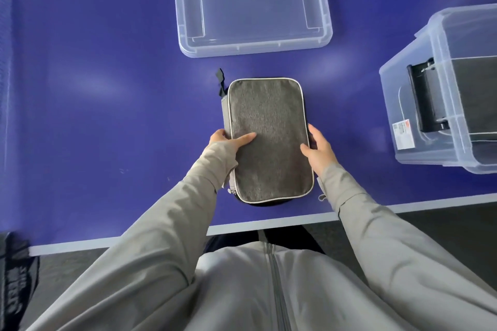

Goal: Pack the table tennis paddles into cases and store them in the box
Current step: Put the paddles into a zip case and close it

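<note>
A grey fabric paddle case [269, 137] with pale piping lies zipped shut at the middle of the blue table, a black strap at its far left corner. My left hand [228, 141] grips its left edge, thumb on top. My right hand [318, 148] holds its right edge, fingers around the side. A clear plastic box [419, 83] stands at the right with another dark case [457, 94] inside it. No bare paddle is in view.
The box's clear lid [251, 45] lies upside down at the far middle of the blue table [94, 102]. The table's white near edge [161, 236] runs in front of my body. A dark bag [16, 277] sits on the floor at the lower left.
</note>
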Demonstrator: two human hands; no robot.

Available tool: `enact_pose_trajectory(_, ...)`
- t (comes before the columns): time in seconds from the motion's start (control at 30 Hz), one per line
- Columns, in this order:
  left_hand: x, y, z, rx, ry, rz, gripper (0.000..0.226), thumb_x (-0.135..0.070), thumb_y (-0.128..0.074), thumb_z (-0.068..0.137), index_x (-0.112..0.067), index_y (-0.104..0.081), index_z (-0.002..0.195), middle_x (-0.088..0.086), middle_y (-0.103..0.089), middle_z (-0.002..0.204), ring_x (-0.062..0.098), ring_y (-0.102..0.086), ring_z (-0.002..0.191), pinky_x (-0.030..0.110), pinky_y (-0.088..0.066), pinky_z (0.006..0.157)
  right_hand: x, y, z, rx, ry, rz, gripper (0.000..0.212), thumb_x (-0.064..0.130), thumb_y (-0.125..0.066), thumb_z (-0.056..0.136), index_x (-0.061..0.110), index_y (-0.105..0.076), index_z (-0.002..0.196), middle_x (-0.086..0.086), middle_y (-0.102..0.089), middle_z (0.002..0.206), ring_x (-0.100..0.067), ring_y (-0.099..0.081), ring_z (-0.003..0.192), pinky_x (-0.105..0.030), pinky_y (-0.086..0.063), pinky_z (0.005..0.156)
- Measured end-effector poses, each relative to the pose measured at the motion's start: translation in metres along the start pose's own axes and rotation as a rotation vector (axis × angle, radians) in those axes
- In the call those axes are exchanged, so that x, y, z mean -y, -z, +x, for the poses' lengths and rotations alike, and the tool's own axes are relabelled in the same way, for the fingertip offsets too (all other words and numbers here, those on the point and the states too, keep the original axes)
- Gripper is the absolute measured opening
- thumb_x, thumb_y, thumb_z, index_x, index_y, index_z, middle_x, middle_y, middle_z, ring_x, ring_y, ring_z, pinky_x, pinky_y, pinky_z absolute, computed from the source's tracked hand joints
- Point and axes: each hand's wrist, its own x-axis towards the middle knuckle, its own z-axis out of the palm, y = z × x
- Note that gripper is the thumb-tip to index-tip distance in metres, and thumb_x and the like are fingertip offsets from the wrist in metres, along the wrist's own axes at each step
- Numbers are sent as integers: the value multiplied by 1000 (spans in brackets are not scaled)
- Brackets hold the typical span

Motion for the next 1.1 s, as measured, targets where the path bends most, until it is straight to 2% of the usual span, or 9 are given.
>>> enact_pose_trajectory(0.13, 5, -7, 0, 20, -23, -77, 55, -36, -83, 66, -13, -52, 106, -2, -61, 89, 14, -57, 71, 27, -45, 59, -1, 5, 6, 46, -8, -14, 56, 2, -47, 93, 24, -37, 143, -6, -41, 144, -21, -42, 131, -42, -34, 112)
enact_pose_trajectory(0.3, 11, -17, -6, 51, -84, -244, 52, -23, -81, 70, -20, -46, 109, -3, -60, 95, 14, -61, 82, 27, -49, 64, -1, 9, 8, 53, -14, -68, 55, 6, -46, 95, 28, -35, 144, -8, -34, 139, -19, -42, 123, -27, -33, 103)
enact_pose_trajectory(0.37, 13, -19, -7, 34, -119, -300, 51, -20, -81, 70, -22, -48, 108, -6, -61, 95, 14, -62, 83, 26, -49, 65, 0, 10, 4, 7, 29, -105, 56, 7, -48, 94, 26, -33, 145, -9, -32, 138, -22, -40, 127, -31, -31, 109)
enact_pose_trajectory(0.47, 15, -26, -11, -30, -129, -366, 49, -21, -82, 68, -24, -50, 106, -8, -62, 91, 11, -61, 79, 24, -48, 62, 1, 12, -17, -259, 267, -287, 54, 11, -57, 89, 15, -40, 140, -12, -42, 130, -26, -46, 119, -43, -36, 104)
enact_pose_trajectory(0.57, 14, -34, -20, -113, -73, -470, 53, -28, -81, 68, -23, -47, 109, -2, -62, 97, 19, -61, 82, 31, -48, 70, -3, 14, -52, -521, 566, -362, 33, 23, -61, 85, 10, -57, 115, -7, -53, 100, -22, -52, 94, -33, -34, 83)
enact_pose_trajectory(0.73, -2, -33, -39, -212, 88, -659, 59, -44, -78, 66, -31, -40, 110, -7, -55, 87, 19, -54, 74, 39, -49, 49, -22, -3, -104, -479, 821, -392, 25, 37, -61, 84, 14, -50, 86, 0, -45, 73, -17, -41, 70, -34, -34, 67)
enact_pose_trajectory(0.83, -13, -31, -45, -273, 139, -758, 63, -45, -79, 64, -33, -36, 109, -7, -54, 87, 20, -52, 74, 58, -48, 64, -26, -21, -111, -417, 870, -487, 37, 44, -62, 83, 7, -59, 79, 1, -47, 70, -18, -44, 67, -34, -34, 64)
enact_pose_trajectory(0.93, -19, -32, -51, -345, 138, -817, 66, -43, -80, 63, -31, -37, 112, -8, -55, 86, 18, -53, 74, 64, -44, 82, -17, -34, -102, -483, 857, -573, 41, 46, -64, 80, 6, -61, 81, -2, -52, 69, -20, -48, 64, -34, -35, 61)
enact_pose_trajectory(1.1, -23, -32, -63, -382, 161, -880, 59, -46, -79, 63, -36, -35, 101, -11, -53, 78, 20, -50, 56, 65, -41, 43, -9, -38, -92, -548, 894, -614, 15, 21, -60, 84, 8, -60, 78, -1, -56, 65, -23, -52, 52, -35, -40, 56)
